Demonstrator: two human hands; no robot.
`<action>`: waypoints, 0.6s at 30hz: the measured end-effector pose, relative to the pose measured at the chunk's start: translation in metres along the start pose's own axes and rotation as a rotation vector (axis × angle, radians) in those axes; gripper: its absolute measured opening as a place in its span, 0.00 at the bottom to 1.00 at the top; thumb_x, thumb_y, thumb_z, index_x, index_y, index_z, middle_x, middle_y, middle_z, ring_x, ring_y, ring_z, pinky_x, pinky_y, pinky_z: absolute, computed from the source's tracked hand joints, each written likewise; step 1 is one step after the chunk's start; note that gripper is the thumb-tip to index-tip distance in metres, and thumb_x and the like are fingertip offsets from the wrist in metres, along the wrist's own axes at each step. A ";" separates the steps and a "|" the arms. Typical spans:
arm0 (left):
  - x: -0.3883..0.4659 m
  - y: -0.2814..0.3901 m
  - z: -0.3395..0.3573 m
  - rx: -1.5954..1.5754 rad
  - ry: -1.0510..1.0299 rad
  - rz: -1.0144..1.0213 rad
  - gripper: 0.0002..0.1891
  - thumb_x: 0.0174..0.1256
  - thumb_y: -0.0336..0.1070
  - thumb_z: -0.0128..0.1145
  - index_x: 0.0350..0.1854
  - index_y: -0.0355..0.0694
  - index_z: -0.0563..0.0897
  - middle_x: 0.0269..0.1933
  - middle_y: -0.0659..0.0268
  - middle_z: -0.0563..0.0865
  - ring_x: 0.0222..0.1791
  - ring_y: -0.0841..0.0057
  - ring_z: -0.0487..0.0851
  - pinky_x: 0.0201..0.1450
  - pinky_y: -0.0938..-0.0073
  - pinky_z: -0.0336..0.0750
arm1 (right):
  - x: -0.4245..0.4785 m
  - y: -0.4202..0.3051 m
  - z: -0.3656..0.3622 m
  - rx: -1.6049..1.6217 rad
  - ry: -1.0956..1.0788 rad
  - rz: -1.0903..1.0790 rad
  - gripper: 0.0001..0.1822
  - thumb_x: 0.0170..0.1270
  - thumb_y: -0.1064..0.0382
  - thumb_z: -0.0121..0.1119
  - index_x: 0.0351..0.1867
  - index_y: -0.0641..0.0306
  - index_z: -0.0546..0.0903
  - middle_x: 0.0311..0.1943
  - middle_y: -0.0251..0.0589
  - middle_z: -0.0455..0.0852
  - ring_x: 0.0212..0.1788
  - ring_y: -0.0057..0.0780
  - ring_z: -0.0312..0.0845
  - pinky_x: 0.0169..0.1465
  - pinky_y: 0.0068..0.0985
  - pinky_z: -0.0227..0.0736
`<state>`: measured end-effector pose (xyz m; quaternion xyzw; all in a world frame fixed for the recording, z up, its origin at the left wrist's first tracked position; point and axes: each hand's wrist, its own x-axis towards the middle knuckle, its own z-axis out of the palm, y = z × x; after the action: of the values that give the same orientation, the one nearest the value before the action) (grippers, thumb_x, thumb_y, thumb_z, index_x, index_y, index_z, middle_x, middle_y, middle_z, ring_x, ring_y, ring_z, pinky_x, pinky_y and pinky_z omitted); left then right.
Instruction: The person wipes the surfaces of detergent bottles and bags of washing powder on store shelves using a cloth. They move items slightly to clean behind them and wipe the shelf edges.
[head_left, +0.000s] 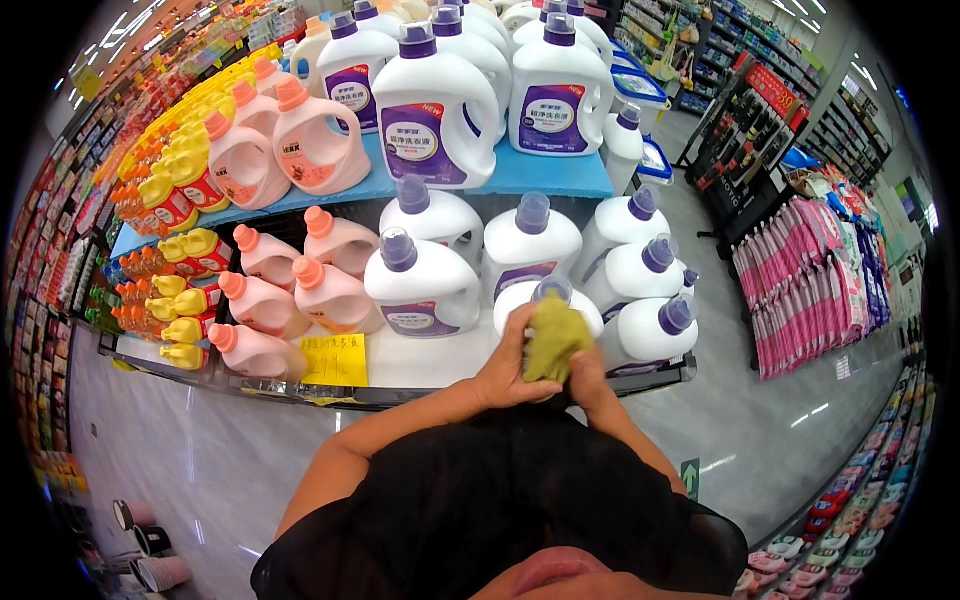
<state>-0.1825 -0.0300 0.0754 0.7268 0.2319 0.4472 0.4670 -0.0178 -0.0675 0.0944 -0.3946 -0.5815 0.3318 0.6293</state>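
A crumpled olive-yellow cloth (556, 341) is held up in front of my chest. My left hand (511, 369) grips it from the left, thumb beneath and fingers up its side. On its right edge, my right hand (589, 375) holds it too, with most of those fingers hidden. Just behind the cloth stands a white laundry detergent bottle (510, 309) with a purple cap, partly covered by the cloth and my hand. Beside it on the lower shelf is another white detergent bottle (421, 289) with a purple label.
Pink detergent bottles (262, 307) and small yellow bottles (184, 330) fill the shelf's left side. A yellow price card (334, 360) hangs at the front edge. Large white jugs (431, 112) stand on the blue upper tier (536, 176). Pink packages (799, 300) are stacked across the aisle.
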 end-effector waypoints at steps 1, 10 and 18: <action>-0.004 0.001 0.002 -0.141 -0.056 -0.102 0.45 0.54 0.45 0.72 0.71 0.35 0.60 0.70 0.53 0.64 0.72 0.61 0.61 0.73 0.59 0.57 | 0.015 -0.009 0.012 -0.115 -0.134 -0.140 0.31 0.74 0.42 0.45 0.61 0.69 0.74 0.57 0.51 0.75 0.56 0.47 0.72 0.62 0.36 0.65; 0.019 -0.049 -0.064 -0.076 0.484 -0.001 0.21 0.71 0.29 0.50 0.66 0.36 0.71 0.59 0.59 0.79 0.59 0.67 0.78 0.63 0.68 0.71 | 0.033 0.043 -0.027 -0.693 0.222 -0.206 0.24 0.75 0.47 0.42 0.56 0.65 0.77 0.56 0.51 0.77 0.60 0.48 0.70 0.63 0.40 0.62; 0.087 -0.116 -0.051 0.143 0.015 -0.698 0.30 0.66 0.56 0.54 0.57 0.32 0.80 0.51 0.49 0.85 0.52 0.54 0.83 0.58 0.64 0.72 | 0.034 0.081 -0.022 -0.807 0.202 -0.213 0.16 0.73 0.58 0.47 0.50 0.62 0.81 0.50 0.46 0.85 0.53 0.47 0.78 0.58 0.40 0.68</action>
<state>-0.1742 0.1124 0.0181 0.6312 0.5005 0.2487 0.5378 0.0110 -0.0027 0.0386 -0.5775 -0.6375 -0.0297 0.5090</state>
